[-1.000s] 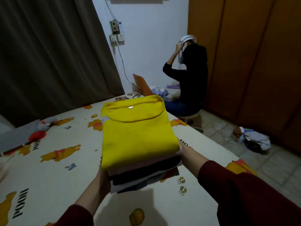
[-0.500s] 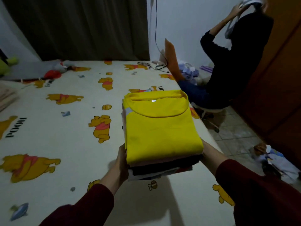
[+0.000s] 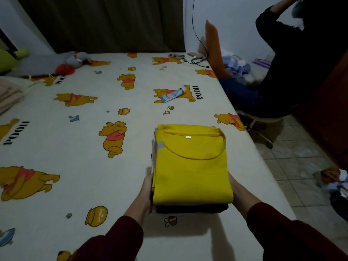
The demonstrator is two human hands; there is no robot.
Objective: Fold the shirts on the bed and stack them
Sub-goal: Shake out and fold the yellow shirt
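Stack of folded shirts (image 3: pixel 192 170), yellow on top, at lower centre of the frame on the bed (image 3: pixel 75 166). Left hand (image 3: pixel 147 191) and right hand (image 3: pixel 235 189) press flat against its sides; fingertips hidden. Best released evenly, keeping the edges aligned.

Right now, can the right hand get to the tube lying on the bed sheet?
Probably not at once. The right hand is pressed to the side of the stack of folded shirts, as is the left hand. The tube lies beyond, nothing between.
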